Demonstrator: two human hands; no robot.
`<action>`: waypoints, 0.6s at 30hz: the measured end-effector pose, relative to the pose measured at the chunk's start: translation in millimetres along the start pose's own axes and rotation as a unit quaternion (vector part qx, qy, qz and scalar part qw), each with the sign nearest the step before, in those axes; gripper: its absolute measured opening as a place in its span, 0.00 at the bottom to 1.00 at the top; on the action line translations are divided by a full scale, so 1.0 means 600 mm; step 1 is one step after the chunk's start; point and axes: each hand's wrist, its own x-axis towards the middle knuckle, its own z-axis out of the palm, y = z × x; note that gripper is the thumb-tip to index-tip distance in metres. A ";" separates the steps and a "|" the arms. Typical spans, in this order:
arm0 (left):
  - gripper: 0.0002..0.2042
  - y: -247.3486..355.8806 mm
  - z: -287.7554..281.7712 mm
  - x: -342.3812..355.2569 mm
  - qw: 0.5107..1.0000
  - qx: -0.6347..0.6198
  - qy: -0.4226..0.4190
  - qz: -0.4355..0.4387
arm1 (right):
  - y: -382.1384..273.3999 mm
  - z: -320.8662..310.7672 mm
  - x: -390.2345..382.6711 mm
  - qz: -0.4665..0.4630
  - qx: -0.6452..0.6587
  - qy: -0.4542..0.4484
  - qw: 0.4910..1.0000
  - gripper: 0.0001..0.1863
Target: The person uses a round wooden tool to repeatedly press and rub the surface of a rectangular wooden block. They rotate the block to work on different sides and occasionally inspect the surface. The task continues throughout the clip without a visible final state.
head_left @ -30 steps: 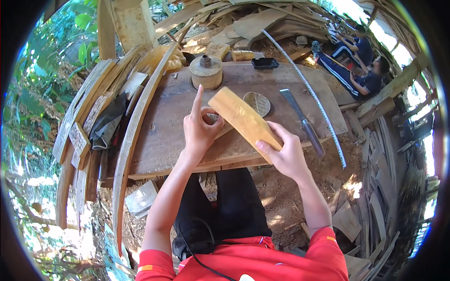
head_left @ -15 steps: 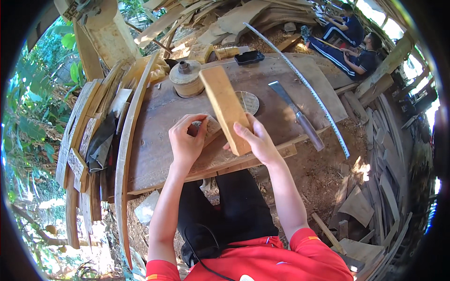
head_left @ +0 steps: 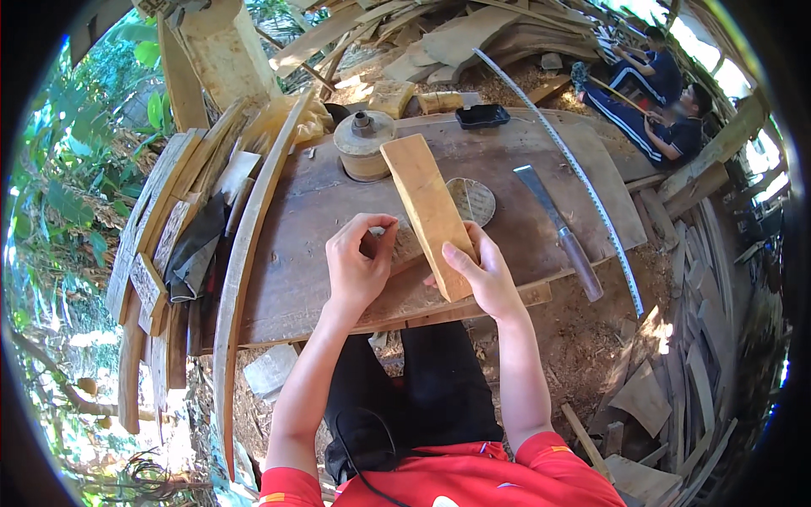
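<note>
My right hand (head_left: 487,277) grips the lower end of a long, squared block of yellowish wood (head_left: 425,215), with the thumb across its near face. The block tilts up and away over the wooden workbench (head_left: 296,228). To its left, apart from it, my left hand (head_left: 358,264) has its thumb and forefinger pinched together; anything between them is too small or hidden to name. Behind the block lies a round, patterned disc (head_left: 477,201), partly covered by it. A chisel-like tool with a flat blade and wooden handle (head_left: 576,264) rests right of my right hand.
A long toothed saw blade (head_left: 564,155) curves across the bench's right side and past its edge. A round lidded wooden container (head_left: 361,150) and a black tray (head_left: 482,116) stand at the back. Planks (head_left: 253,228) lean at the left; two people (head_left: 663,127) sit far right.
The whole view has shifted, so the bench and its things appear farther right and slightly lower. My right hand still holds the block; my left hand keeps its pinch.
</note>
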 end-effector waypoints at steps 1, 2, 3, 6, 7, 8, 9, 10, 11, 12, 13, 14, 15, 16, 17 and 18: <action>0.04 0.001 0.001 0.000 1.000 -0.003 0.001 0.006 | 0.000 0.001 0.000 -0.002 -0.002 -0.001 1.000 0.28; 0.04 0.000 0.001 -0.001 1.000 -0.002 -0.002 0.006 | 0.000 0.002 0.000 -0.005 -0.004 -0.001 1.000 0.28; 0.05 -0.001 -0.002 -0.002 1.000 -0.002 -0.005 0.005 | 0.001 0.004 0.000 -0.004 -0.006 0.000 1.000 0.28; 0.05 -0.003 -0.001 -0.006 1.000 0.002 -0.002 0.016 | 0.000 0.005 -0.001 -0.003 -0.013 0.002 1.000 0.28; 0.05 -0.002 0.004 -0.003 1.000 -0.001 0.002 0.026 | 0.000 0.004 -0.003 -0.007 -0.013 0.006 1.000 0.28; 0.05 -0.001 0.005 -0.002 1.000 0.004 0.002 0.029 | 0.001 0.003 -0.004 -0.012 -0.012 0.010 1.000 0.28; 0.05 0.000 0.002 -0.004 0.999 0.008 0.001 0.032 | 0.006 0.004 -0.004 -0.014 -0.010 0.011 1.000 0.27; 0.05 0.000 0.003 -0.004 0.999 0.011 0.001 0.036 | 0.010 0.002 -0.002 -0.014 -0.014 0.010 1.000 0.27; 0.05 0.001 0.003 -0.004 0.999 0.006 0.001 0.033 | 0.013 0.003 0.000 -0.014 -0.018 0.010 1.000 0.27; 0.05 0.002 0.003 -0.005 1.000 0.002 0.000 0.029 | 0.018 0.004 0.000 -0.033 -0.020 0.020 0.999 0.27; 0.05 0.002 -0.001 -0.005 1.000 0.004 -0.001 0.024 | 0.018 0.004 0.000 -0.021 -0.025 0.015 0.999 0.28; 0.05 0.003 -0.001 -0.003 0.999 0.008 -0.002 0.032 | 0.021 0.007 -0.001 -0.031 -0.025 0.021 0.999 0.28; 0.06 0.005 0.003 -0.001 0.999 0.007 -0.005 0.035 | 0.021 0.006 -0.002 -0.041 -0.024 0.026 0.999 0.28; 0.07 0.003 0.002 -0.003 0.999 0.010 -0.009 0.035 | 0.022 0.006 -0.002 -0.044 -0.032 0.024 0.998 0.28; 0.08 0.001 0.002 -0.005 0.999 0.013 -0.013 0.035 | 0.023 0.004 -0.003 -0.047 -0.039 0.022 0.998 0.28; 0.11 0.000 0.001 -0.005 0.999 0.013 -0.014 0.030 | 0.024 0.004 -0.003 -0.050 -0.047 0.019 0.997 0.29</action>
